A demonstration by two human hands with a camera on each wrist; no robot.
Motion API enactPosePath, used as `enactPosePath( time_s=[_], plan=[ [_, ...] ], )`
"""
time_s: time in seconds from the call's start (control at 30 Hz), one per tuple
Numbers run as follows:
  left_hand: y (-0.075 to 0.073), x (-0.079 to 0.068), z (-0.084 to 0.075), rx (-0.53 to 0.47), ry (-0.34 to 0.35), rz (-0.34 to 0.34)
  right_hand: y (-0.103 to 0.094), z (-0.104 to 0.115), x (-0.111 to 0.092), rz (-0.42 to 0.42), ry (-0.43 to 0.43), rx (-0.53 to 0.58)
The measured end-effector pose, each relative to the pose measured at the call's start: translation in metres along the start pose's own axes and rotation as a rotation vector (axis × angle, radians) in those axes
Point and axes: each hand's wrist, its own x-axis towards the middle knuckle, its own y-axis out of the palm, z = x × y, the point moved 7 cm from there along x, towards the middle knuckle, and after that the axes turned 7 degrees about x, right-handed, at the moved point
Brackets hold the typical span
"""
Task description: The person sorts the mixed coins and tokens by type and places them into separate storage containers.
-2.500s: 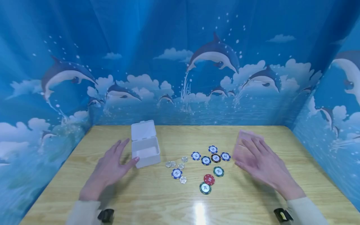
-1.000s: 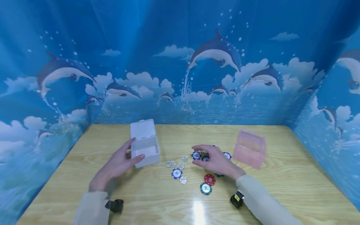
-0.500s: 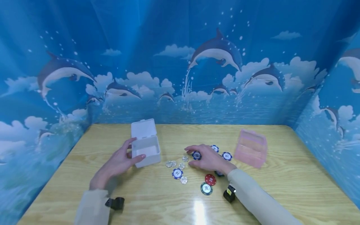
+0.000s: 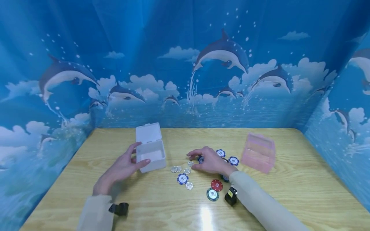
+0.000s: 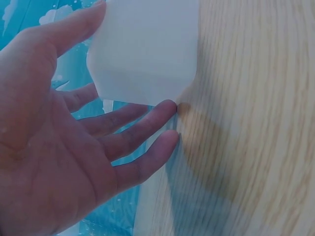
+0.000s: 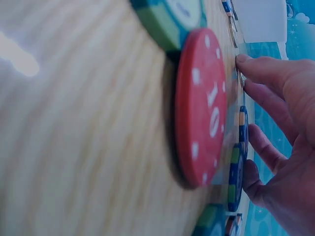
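Observation:
My left hand (image 4: pixel 122 166) holds the near left corner of a white box (image 4: pixel 151 162), whose lid (image 4: pixel 148 132) stands open at the back. The thumb lies along the front wall and the index finger at the left side. In the left wrist view the other fingers (image 5: pixel 142 130) spread below the box (image 5: pixel 147 54). My right hand (image 4: pixel 212 162) hovers low among the poker chips, palm down. Its thumb and index fingertips are apart on either side of a silver coin (image 4: pixel 190 163). A blue chip (image 4: pixel 200 159) is partly hidden under that hand.
Several silver coins (image 4: pixel 187 171) and a blue chip (image 4: pixel 182 179) lie between box and right hand. A red chip (image 4: pixel 216 185) and a green chip (image 4: pixel 212 194) lie nearer. More blue chips (image 4: pixel 233 161) sit behind the right hand. A translucent pink box (image 4: pixel 258 154) stands right.
My right hand has left the pink box and moved left, across the chips to the coin. The left hand has come in from the left and taken hold of the white box.

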Motion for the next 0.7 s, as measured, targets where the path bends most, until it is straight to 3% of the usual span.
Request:
enactPosePath(
  time_s=[0.4, 0.7],
  plan=[
    [-0.0026, -0.0007, 0.0031, -0.012, 0.029, 0.012, 0.0059, 0.002, 0.006, 0.011, 0.023, 0.021],
    [-0.0017, -0.0004, 0.0014, -0.017, 0.089, 0.02, 0.0051, 0.0015, 0.0093, 0.053, 0.107, 0.038]
  ],
)
